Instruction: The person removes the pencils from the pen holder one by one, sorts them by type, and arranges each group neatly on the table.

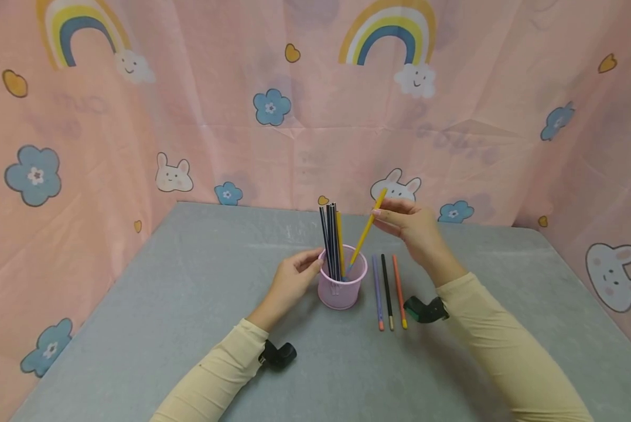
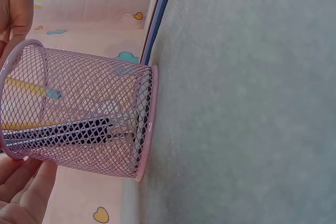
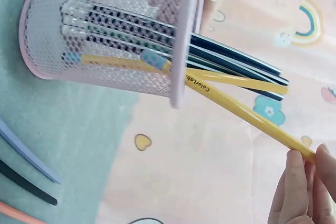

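Observation:
A pink mesh pencil cup (image 1: 338, 298) stands upright on the grey table, with my left hand (image 1: 293, 278) gripping its rim from the left. Several dark striped pencils (image 1: 330, 241) and one yellow pencil (image 1: 340, 234) lean inside it. Above the cup's right side, my right hand (image 1: 414, 230) pinches a second yellow pencil (image 3: 241, 111) near its upper end between thumb and fingers. This pencil slants down over the rim, its blue lower end inside the mouth of the cup. In the left wrist view, fingertips (image 2: 39, 182) press against the mesh just below the rim.
Right of the cup lie a purple pencil (image 1: 377, 293), a black pencil (image 1: 386, 290) and an orange pencil (image 1: 399, 287), side by side on the table (image 1: 188, 293). A pink printed cloth (image 1: 215, 70) hangs behind and along both sides.

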`<action>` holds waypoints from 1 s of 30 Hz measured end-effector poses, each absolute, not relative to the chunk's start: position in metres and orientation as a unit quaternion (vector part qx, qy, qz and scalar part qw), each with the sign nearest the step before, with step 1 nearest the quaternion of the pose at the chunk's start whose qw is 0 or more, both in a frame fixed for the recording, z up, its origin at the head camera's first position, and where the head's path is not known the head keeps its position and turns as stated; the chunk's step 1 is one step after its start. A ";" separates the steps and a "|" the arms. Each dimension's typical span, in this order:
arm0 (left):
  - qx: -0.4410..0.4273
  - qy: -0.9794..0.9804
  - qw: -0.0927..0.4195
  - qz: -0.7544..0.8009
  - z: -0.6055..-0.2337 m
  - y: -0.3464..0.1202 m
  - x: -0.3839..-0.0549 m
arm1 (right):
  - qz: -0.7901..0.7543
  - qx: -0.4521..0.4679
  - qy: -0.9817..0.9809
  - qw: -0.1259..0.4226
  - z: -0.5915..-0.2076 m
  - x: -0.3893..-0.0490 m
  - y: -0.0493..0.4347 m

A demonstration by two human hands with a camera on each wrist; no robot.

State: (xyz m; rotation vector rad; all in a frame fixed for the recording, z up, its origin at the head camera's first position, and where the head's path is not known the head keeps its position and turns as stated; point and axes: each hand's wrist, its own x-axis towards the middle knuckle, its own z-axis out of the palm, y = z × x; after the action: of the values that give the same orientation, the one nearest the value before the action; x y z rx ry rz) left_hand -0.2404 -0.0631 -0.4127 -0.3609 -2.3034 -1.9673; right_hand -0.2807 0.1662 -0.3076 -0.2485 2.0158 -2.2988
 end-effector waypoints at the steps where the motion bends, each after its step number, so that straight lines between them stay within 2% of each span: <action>1: -0.118 -0.753 0.045 -0.646 -0.413 -0.063 -0.241 | -0.753 -0.082 0.652 0.034 -0.306 -0.281 0.167; 17: -0.123 -0.747 0.049 -0.652 -0.402 -0.062 -0.233 | -0.790 -0.086 0.606 0.008 -0.284 -0.269 0.195; 30: -0.124 -0.746 0.040 -0.653 -0.407 -0.063 -0.236 | -0.726 -0.040 0.687 0.005 -0.299 -0.269 0.222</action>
State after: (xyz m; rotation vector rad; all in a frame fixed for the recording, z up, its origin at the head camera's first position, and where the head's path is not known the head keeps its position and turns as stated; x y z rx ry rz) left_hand -0.2365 -0.0633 -0.4066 -0.3791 -2.2843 -2.0016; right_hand -0.2690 0.2220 -0.2985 -0.1244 2.1511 -2.2726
